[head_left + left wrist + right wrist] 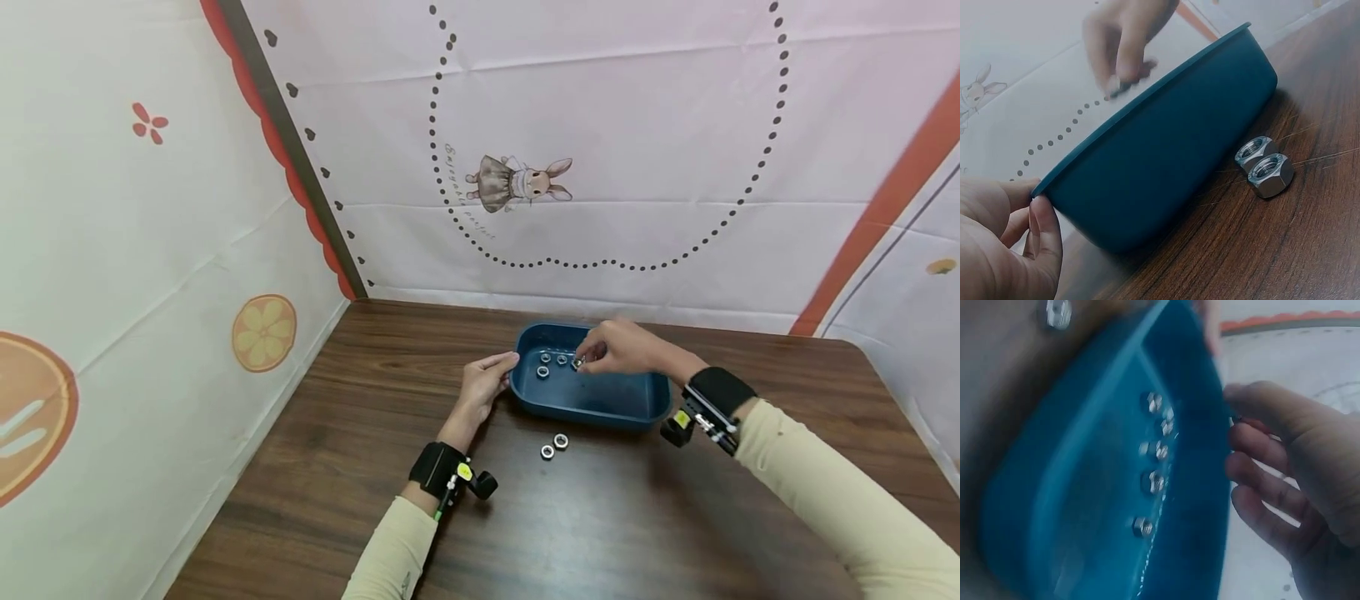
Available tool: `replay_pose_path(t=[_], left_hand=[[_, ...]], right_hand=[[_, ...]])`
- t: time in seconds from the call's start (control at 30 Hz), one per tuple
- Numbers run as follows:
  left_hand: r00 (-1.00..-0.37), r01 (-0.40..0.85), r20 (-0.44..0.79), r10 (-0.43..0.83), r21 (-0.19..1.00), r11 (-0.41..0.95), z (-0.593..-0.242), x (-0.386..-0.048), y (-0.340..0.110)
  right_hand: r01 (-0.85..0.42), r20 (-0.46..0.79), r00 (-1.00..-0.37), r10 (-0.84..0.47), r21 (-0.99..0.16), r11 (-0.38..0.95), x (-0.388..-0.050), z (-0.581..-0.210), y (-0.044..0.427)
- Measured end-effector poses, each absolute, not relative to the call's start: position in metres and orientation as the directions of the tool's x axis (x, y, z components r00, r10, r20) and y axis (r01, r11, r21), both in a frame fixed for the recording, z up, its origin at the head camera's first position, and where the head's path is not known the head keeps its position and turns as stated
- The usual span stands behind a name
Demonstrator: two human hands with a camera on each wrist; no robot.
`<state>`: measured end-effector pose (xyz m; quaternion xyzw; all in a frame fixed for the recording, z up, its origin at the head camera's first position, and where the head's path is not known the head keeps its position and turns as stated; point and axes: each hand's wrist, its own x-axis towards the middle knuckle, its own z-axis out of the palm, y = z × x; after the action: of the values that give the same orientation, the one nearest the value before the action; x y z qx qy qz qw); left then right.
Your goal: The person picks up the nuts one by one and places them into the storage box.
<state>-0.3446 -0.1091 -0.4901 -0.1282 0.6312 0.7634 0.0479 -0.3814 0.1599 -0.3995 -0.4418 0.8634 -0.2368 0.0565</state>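
A blue tray (600,414) lies on the wooden table, several metal nuts (542,372) inside it, near its left end. My left hand (483,387) grips the tray's left end; in the left wrist view the thumb and fingers of that hand (1016,244) pinch the rim (1147,94). Over the tray, my right hand (618,348) has its fingertips at a nut (577,363). The left wrist view shows the right hand (1125,37) pinching a blurred metallic piece (1124,86). In the right wrist view, the right hand's fingers (1260,447) are curved beside the tray wall (1200,456).
Two loose nuts (561,442) stand close together on the table (337,467), in front of the tray. Behind the table hangs a white printed cloth (637,167), with another (150,250) along the left side.
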Motion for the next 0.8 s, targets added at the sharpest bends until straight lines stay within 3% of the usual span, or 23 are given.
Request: replay_pose_path(t=[0.2,0.53,0.8], left_hand=[[-0.961,-0.238,-0.262,-0.091,0.947,-0.215,-0.494,-0.345,-0.106],[-0.961,-0.233,-0.258,-0.1,0.949,-0.21,-0.491,-0.345,-0.107],[-0.964,-0.216,-0.242,-0.106,0.953,-0.212,-0.492,-0.345,-0.107]], right_hand=[[-0.79,-0.01,-0.54,-0.842,-0.338,0.511,-0.406,-0.413,0.141],[-0.815,-0.171,-0.538,-0.826,-0.147,0.561,-0.421,-0.415,0.115],[-0.815,-0.285,-0.516,-0.808,-0.127,0.566,-0.428,-0.42,0.104]])
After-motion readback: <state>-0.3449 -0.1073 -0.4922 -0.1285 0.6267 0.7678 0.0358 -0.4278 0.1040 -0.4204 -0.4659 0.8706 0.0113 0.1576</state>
